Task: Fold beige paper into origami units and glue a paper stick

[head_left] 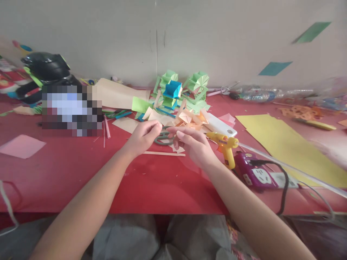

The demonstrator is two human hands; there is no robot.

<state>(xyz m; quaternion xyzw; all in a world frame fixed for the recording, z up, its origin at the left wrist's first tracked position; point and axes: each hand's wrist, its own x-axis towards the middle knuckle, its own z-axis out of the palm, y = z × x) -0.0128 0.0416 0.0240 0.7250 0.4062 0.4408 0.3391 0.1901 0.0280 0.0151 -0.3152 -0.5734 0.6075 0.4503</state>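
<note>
My left hand (145, 136) is closed above the red table, thumb and fingertips pressed together; whatever may be between them is too small to make out. Facing it, my right hand (196, 146) has loosely bent fingers that stand apart, and I see nothing held in them. Just behind both hands lie scissors (162, 137) with grey-green handles, partly hidden by the fingers. A narrow cream paper strip (165, 154) rests on the table below the hands. Folded orange and cream paper pieces (187, 117) are heaped beyond them.
Green and blue folded paper shapes (172, 88) stand near the wall. To the right are a yellow glue gun (224, 146), a purple power socket (255, 173) with cables, a white device (221, 124) and yellow paper (287, 144). A black bag (46, 66) sits back left.
</note>
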